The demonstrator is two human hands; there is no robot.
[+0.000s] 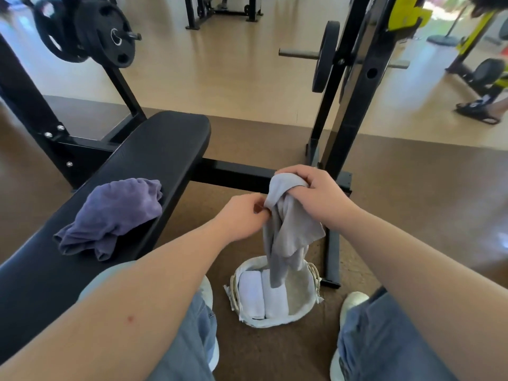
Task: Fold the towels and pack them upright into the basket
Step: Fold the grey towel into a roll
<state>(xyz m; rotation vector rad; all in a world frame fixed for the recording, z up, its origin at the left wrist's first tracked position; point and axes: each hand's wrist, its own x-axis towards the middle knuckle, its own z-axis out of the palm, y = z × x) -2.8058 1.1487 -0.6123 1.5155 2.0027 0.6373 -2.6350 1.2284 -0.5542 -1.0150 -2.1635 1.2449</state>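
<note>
One purple towel (110,218) lies crumpled on the black padded surface (154,149) at the left, close to its near edge. Next along, the person's left hand (242,218) reaches out over the floor, its fingers pinched together on an edge of a grey towel (288,226). That towel hangs unfolded and bunched between both hands, and its lower end dangles into the basket (275,323) below. The right hand (316,193) has the top of the grey towel gathered up, fingers curled round the cloth, with a fold lying over them. The basket, pale and woven with a cloth lining, stands on the brown floor mat (412,202) between the person's shoes (353,301). Two white towels (250,294) sit folded and upright in its left half, side by side and touching; its right half shows only lining. Further right, just beyond the basket, rises a black weight rack (354,105).
</note>
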